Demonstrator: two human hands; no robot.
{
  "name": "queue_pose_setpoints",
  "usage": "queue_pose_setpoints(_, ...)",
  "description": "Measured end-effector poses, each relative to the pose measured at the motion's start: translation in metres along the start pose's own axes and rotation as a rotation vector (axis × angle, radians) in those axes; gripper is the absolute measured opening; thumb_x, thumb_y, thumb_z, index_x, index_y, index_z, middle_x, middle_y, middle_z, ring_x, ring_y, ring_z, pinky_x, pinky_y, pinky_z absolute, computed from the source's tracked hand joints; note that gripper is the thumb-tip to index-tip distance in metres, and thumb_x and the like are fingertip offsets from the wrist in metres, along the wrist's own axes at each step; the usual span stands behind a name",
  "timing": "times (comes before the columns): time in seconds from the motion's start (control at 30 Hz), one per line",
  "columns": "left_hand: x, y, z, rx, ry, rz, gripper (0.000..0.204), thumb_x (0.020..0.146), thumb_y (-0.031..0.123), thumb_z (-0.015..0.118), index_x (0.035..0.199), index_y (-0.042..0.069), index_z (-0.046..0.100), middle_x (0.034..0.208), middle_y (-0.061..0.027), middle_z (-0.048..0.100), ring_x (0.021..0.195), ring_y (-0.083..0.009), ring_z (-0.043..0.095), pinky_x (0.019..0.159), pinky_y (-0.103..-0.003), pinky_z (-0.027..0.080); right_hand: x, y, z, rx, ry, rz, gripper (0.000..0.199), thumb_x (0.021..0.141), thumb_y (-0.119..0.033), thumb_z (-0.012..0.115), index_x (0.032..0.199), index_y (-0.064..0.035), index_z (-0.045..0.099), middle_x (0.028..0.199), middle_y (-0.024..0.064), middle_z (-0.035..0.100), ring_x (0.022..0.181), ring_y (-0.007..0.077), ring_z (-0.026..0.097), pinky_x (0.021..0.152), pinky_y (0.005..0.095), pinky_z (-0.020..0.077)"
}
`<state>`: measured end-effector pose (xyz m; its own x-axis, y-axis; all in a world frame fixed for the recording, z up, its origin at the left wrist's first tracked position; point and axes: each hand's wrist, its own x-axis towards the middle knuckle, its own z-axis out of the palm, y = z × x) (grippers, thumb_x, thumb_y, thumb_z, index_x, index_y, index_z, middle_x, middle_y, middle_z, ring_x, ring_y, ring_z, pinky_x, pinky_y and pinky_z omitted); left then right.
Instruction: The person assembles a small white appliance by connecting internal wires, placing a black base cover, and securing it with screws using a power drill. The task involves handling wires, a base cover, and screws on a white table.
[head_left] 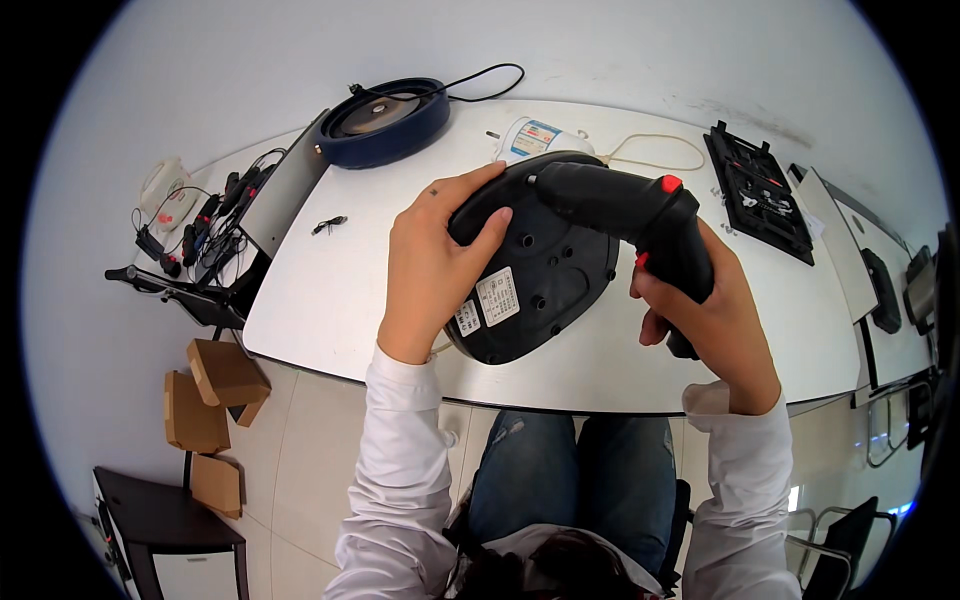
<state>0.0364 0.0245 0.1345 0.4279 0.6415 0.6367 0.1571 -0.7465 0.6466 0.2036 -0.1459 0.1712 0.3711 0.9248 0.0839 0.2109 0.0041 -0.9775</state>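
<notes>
My left hand (440, 245) grips the rim of a black appliance base (570, 270), thumb on its underside. The base is tilted up toward me, with screw holes, small feet and white labels showing. My right hand (710, 310) is wrapped round the handle of a black cordless screwdriver (620, 205) with red buttons. The screwdriver's nose points left and its tip lies over the upper part of the base; I cannot tell whether it touches a screw. Just behind the base lies a white cylindrical part (530, 137) with a blue-marked label.
A navy round appliance (385, 125) with a black cord stands at the back left of the white table (310, 270). A short black cable (329, 225) lies nearer. At the right is an open black tool case (765, 195). Cardboard boxes (200, 410) sit low at left.
</notes>
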Motion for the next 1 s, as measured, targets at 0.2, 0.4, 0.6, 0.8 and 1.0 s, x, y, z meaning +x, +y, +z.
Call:
queue_pose_setpoints(0.2, -0.001, 0.002, 0.000, 0.002, 0.000, -0.004, 0.035, 0.081, 0.012, 0.068, 0.116, 0.006, 0.065, 0.101, -0.0127, 0.068, 0.088, -0.0199, 0.065, 0.080, -0.027, 0.049, -0.002, -0.002, 0.002, 0.029, -0.029, -0.003, 0.040, 0.082, -0.008, 0.066, 0.117, -0.0011, 0.049, 0.080, 0.0052, 0.057, 0.055, 0.0134, 0.061, 0.051, 0.0256, 0.0508)
queue_pose_setpoints(0.4, -0.003, -0.007, 0.002, 0.015, 0.071, 0.108, 0.033, 0.079, 0.012, 0.068, 0.112, 0.008, 0.066, 0.096, -0.0136, 0.067, 0.081, -0.0272, 0.067, 0.072, -0.031, 0.051, -0.006, -0.004, 0.008, 0.034, -0.022, 0.000, 0.039, 0.083, -0.007, 0.065, 0.117, -0.0012, 0.049, 0.079, 0.0051, 0.057, 0.056, 0.0134, 0.061, 0.051, 0.0253, 0.0505)
queue_pose_setpoints(0.6, -0.004, -0.006, 0.003, 0.010, 0.079, 0.090, 0.033, 0.078, 0.012, 0.069, 0.111, 0.008, 0.066, 0.095, -0.0133, 0.067, 0.082, -0.0277, 0.067, 0.073, -0.032, 0.051, -0.010, 0.000, 0.019, 0.045, 0.029, 0.008, 0.034, 0.082, -0.006, 0.065, 0.112, -0.0020, 0.049, 0.075, 0.0045, 0.057, 0.055, 0.0131, 0.061, 0.051, 0.0248, 0.0500)
queue_pose_setpoints(0.8, -0.005, -0.006, 0.002, 0.007, 0.077, 0.095, 0.034, 0.078, 0.011, 0.069, 0.112, 0.007, 0.066, 0.096, -0.0132, 0.067, 0.084, -0.0259, 0.066, 0.075, -0.030, 0.051, -0.013, -0.001, 0.019, 0.018, 0.025, 0.012, 0.032, 0.082, -0.006, 0.066, 0.109, -0.0027, 0.049, 0.075, 0.0048, 0.057, 0.055, 0.0133, 0.061, 0.050, 0.0250, 0.0503)
queue_pose_setpoints(1.0, -0.005, -0.003, 0.000, 0.026, 0.048, 0.044, 0.035, 0.080, 0.010, 0.068, 0.115, 0.006, 0.065, 0.099, -0.0131, 0.068, 0.086, -0.0220, 0.066, 0.079, -0.028, 0.049, -0.011, -0.005, 0.017, -0.007, 0.015, 0.016, 0.033, 0.082, -0.007, 0.066, 0.111, -0.0023, 0.049, 0.076, 0.0050, 0.057, 0.055, 0.0132, 0.061, 0.050, 0.0252, 0.0506)
